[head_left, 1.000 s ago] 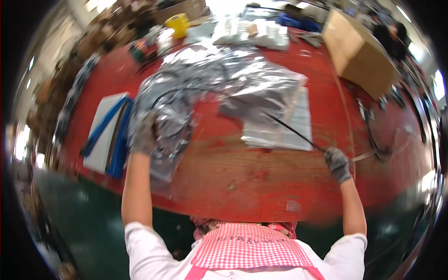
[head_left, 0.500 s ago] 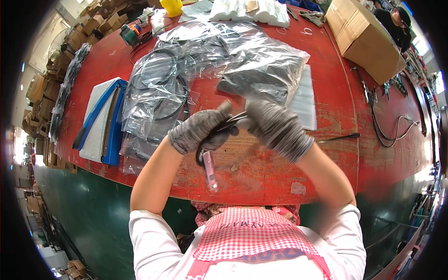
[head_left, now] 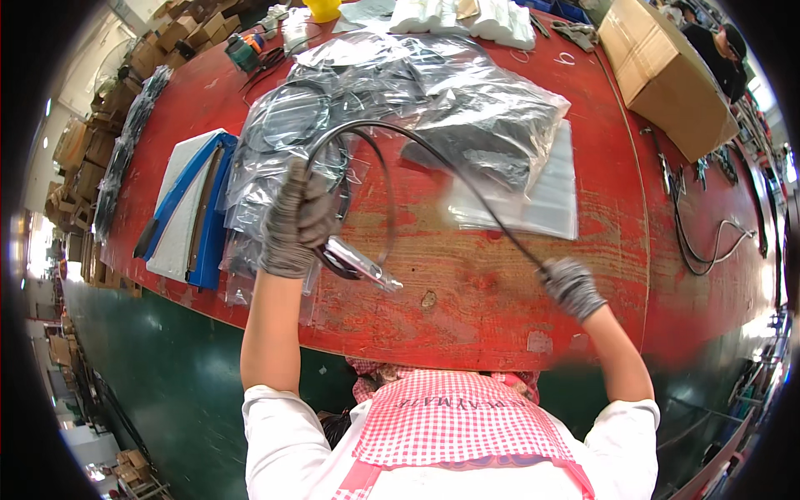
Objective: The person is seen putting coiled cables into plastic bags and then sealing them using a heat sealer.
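My left hand (head_left: 293, 223), in a grey knit glove, is closed around the loops of a black cable (head_left: 427, 147). A shiny metal cylinder-shaped fitting (head_left: 367, 265) sticks out from beside that hand. From there the cable arches up and over to my right hand (head_left: 573, 288), also gloved, whose fingers are closed on the stretched-out length near the right side. The cable's far end is hidden in or behind my right hand. Just beyond my left hand lie clear plastic bags holding coiled black cables (head_left: 287, 117).
On the red table (head_left: 492, 317) a blue-framed cutter board (head_left: 206, 217) stands left. Flat clear bags (head_left: 550, 183) lie right of centre. A cardboard box (head_left: 667, 75) sits at the back right, near another person (head_left: 718, 58). Loose cable (head_left: 708, 258) lies at far right.
My hands were close together on the bunched cable. My right hand has moved out to the right, drawing a length into an arc; my left hand has shifted left.
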Demonstrator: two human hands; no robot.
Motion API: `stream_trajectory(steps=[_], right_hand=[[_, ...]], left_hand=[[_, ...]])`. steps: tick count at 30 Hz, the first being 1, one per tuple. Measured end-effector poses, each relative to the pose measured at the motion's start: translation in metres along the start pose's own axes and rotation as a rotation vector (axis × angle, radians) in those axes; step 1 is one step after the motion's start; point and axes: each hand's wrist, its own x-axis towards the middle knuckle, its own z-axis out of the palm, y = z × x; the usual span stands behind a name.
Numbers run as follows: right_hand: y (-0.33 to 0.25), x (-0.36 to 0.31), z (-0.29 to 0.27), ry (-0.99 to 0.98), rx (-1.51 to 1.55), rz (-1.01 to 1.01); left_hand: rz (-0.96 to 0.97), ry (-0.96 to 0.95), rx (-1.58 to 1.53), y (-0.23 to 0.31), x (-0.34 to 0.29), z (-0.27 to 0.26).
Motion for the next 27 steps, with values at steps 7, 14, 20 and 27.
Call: stream_trajectory(steps=[7, 14, 20, 27], right_hand=[[-0.121, 0.010, 0.042, -0.668, 0.714, -0.071], [-0.224, 0.000, 0.016, -0.447, 0.488, 0.704], [-0.094, -0.090, 0.085, -0.558, 2.045, 0.306], [-0.060, -0.050, 0.046, 0.308, 0.644, 0.298]], left_hand=[[0.141, -0.396, 1.557, -0.135, -0.001, 0.096], [0.080, -0.722, 1.507, -0.240, -0.051, 0.052], [0.329, -0.886, 1.769, -0.218, -0.060, 0.051], [0.267, -0.920, 1.886, -0.242, -0.087, 0.019]])
